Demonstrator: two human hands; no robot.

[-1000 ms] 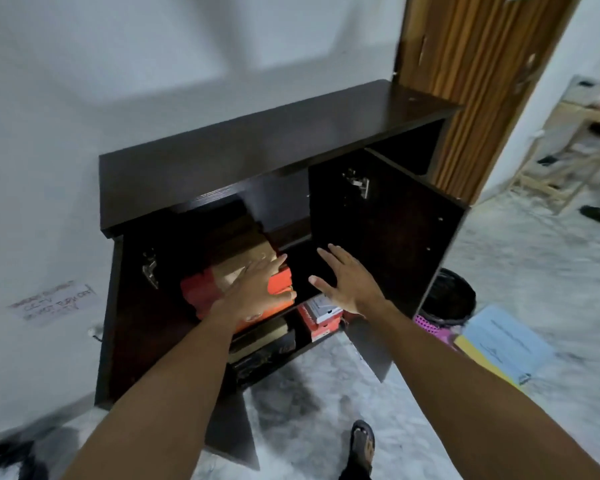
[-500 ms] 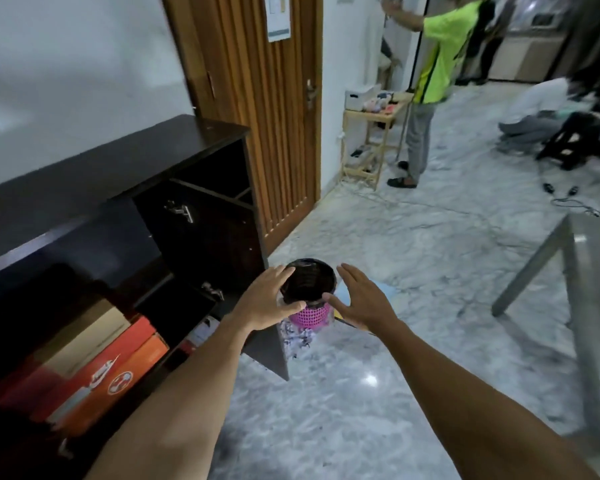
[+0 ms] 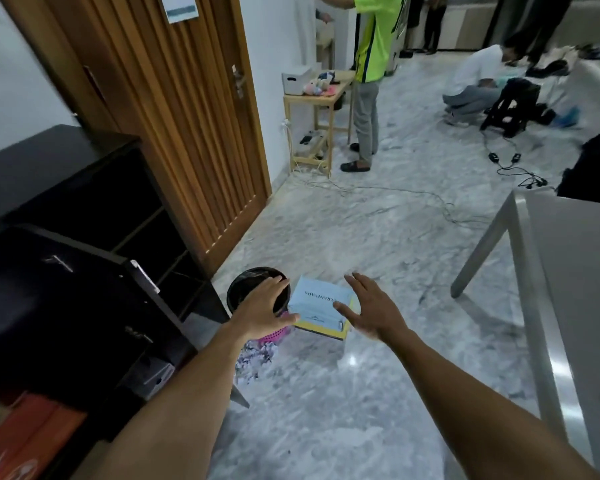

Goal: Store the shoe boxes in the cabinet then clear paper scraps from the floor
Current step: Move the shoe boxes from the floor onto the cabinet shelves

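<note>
1. Both hands reach forward with fingers straight and spread, holding nothing. From the head view the left hand [image 3: 262, 306] overlaps the rim of a bin, and the right hand [image 3: 369, 311] overlaps the right edge of a box.
2. Between the two hands a light blue shoe box [image 3: 317, 303] lies flat on the marble floor [image 3: 361, 237]. Its lid carries dark lettering, and a yellow side shows along its near edge. Whether either hand touches the box cannot be told.
3. Just left of the box stands a pink bin [image 3: 246, 277] with a black liner, partly hidden by the left hand.
4. A heap of paper scraps [image 3: 257, 356] lies on the floor against the near side of the bin.
5. Further left is the dark cabinet [image 3: 49, 168], with its door [image 3: 59, 299] swung open toward the camera. Orange boxes [image 3: 25, 441] show inside at the lower left corner.
6. Behind the cabinet is a slatted wooden door [image 3: 174, 116].
7. A grey table [image 3: 575, 271] fills the right edge.
8. Farther back, a person in a bright green shirt [image 3: 374, 39] stands beside a small wooden shelf [image 3: 312, 109]. Another person [image 3: 471, 84] crouches on the floor, and cables [image 3: 395, 195] trail across the marble.
</note>
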